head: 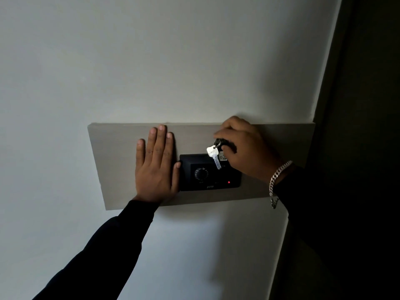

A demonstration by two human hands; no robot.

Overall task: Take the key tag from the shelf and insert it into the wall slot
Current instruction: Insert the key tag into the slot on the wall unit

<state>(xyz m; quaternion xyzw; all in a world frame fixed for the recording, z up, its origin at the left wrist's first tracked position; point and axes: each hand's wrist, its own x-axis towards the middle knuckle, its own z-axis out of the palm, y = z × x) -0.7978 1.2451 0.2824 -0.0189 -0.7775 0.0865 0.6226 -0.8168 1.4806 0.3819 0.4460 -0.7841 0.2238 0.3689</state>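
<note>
A black wall unit (207, 178) with a round dial and a lit red dot is set in a grey panel (121, 152) on the white wall. My right hand (244, 148) is closed on the key tag (222, 156) at the unit's upper right corner; only a small white part of the tag shows under my fingers. From a ring beside the tag, a silver key (213, 155) hangs down over the unit's top. The slot itself is hidden by my hand and the key. My left hand (155, 165) lies flat on the panel, fingers spread, its thumb touching the unit's left edge.
A dark door or opening (357, 105) fills the right side, just past the panel's right end. A silver chain bracelet (277, 180) circles my right wrist. White wall surrounds the panel above, to the left and below.
</note>
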